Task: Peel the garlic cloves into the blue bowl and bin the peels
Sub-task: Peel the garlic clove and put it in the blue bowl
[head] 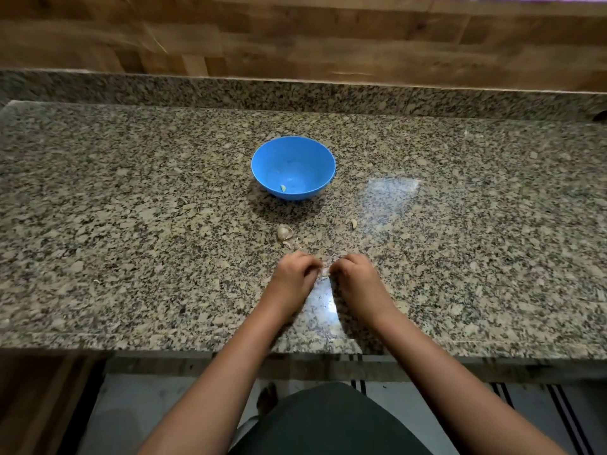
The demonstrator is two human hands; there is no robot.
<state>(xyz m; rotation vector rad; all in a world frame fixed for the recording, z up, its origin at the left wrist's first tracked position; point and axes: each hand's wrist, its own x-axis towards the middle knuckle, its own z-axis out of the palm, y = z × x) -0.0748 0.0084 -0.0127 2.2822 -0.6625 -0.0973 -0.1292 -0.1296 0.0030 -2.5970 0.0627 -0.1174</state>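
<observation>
The blue bowl (293, 167) stands on the granite counter (131, 208), with one peeled clove (283, 188) lying inside it. Closer to me, my left hand (294, 274) and my right hand (353, 274) meet over the counter. Both pinch one small garlic clove (325, 270) between their fingertips; most of it is hidden. A garlic piece with papery skin (284, 232) lies between the bowl and my hands. Another small clove (353, 223) lies to its right.
Small peel scraps (290, 244) lie just beyond my left hand. A granite upstand and a wooden wall (295, 37) close the back of the counter. The counter's front edge (295, 351) runs just under my forearms. No bin is in view.
</observation>
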